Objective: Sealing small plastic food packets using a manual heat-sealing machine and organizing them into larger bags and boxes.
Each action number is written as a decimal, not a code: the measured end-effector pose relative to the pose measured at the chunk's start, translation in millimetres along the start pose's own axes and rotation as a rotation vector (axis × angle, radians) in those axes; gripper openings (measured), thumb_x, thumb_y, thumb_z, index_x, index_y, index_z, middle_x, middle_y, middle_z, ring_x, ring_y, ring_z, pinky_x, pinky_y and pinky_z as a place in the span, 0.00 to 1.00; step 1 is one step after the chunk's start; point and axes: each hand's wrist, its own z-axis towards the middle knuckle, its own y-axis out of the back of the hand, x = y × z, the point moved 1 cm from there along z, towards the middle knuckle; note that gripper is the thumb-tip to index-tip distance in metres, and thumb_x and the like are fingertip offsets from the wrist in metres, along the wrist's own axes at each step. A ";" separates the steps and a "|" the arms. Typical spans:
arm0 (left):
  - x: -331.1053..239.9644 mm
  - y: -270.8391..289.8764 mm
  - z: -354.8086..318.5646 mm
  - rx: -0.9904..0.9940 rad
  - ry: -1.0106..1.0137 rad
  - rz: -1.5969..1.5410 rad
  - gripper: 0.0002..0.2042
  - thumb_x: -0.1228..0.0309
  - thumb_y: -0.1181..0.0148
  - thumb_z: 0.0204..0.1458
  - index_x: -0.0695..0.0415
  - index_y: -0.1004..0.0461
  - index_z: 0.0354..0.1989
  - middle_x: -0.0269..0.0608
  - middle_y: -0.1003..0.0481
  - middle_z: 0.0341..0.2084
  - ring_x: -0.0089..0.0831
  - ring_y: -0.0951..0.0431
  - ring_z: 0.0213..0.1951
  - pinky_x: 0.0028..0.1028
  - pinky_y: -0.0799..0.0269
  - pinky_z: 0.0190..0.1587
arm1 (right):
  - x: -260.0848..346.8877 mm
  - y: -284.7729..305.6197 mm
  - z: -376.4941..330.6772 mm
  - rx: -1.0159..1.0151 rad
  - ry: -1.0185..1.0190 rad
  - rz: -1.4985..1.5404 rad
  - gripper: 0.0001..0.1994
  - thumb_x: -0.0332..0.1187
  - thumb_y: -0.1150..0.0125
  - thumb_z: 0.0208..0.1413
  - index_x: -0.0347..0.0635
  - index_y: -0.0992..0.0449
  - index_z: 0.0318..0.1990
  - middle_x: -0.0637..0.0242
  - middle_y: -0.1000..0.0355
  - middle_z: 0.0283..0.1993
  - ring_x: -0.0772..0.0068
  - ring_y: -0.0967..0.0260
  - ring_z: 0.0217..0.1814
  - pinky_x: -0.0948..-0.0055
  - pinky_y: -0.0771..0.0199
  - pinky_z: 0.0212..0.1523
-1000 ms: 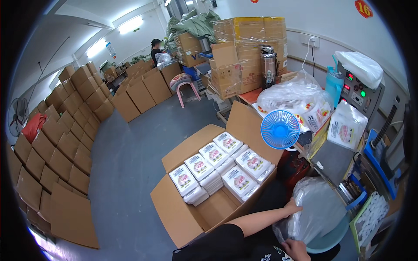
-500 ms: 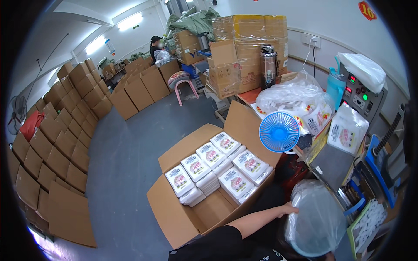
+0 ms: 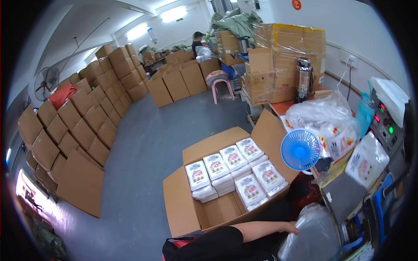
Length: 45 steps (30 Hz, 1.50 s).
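In the head view, the left hand (image 3: 289, 227) grips the edge of a clear plastic bag (image 3: 314, 239), right of the open cardboard box (image 3: 179, 209). White packets (image 3: 251, 191) sit inside that box. The right hand's state I can't tell.

Left of and beyond the left hand's fingers (image 3: 293, 228), white packets (image 3: 251, 192) in an open carton (image 3: 180, 211) carry dark print and a pink picture. Beyond the fingers to the right, a bagged packet (image 3: 368, 158) bears similar printing, and a control box (image 3: 389, 121) shows lit red readouts. Farther beyond the fingers, marks stand on a smaller carton (image 3: 260, 89), and a round red wall sign (image 3: 296, 4) has a yellow numeral.
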 end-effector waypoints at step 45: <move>-101.6 29.4 8.5 -0.406 -0.150 0.698 0.39 0.41 0.39 0.40 0.56 0.36 0.57 0.50 0.34 0.53 0.47 0.30 0.54 0.41 0.31 0.55 | -6.2 30.5 -94.0 -0.943 0.586 -0.926 0.13 0.33 0.38 0.46 0.47 0.25 0.41 0.56 0.26 0.41 0.53 0.30 0.48 0.50 0.36 0.53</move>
